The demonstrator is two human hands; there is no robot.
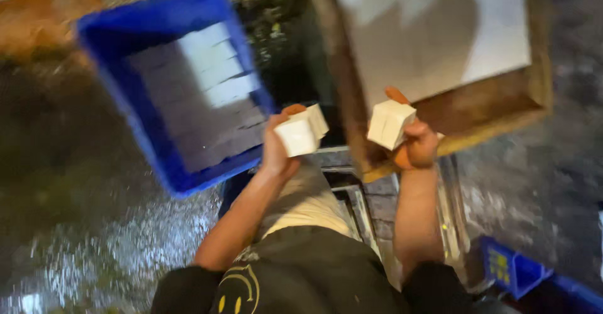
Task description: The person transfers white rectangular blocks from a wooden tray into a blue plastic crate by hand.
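Both hands are lifted in front of the person, and each is closed around white blocks. The left hand [276, 154] grips what looks like two white blocks [301, 132] stacked side by side, fingers wrapped behind them and the thumb over the top edge. The right hand [416, 145] clamps another white block [390, 123], thumb on top and fingers underneath; motion blur makes it hard to say whether that is one piece or two pressed together.

The blue crate [164, 84] lies up and to the left of the hands, tilted in the view, with its long axis running from upper left to lower right. Rows of the same white blocks already line its floor, paler in the upper right part and shadowed elsewhere. The left hand is clearly the nearer one: its blocks sit just beside the crate's lower right corner, while the right hand is well apart from it, on the far side of the person's body.

The right hand is held instead over the near edge of a wooden tray [540, 94], whose inside holds a flat white slab [433, 31] that fills most of it. Below the hands are grey metal rails [364, 207], and a second blue crate [512, 270] shows at the lower right. The ground [81, 226] around is wet and glistening.
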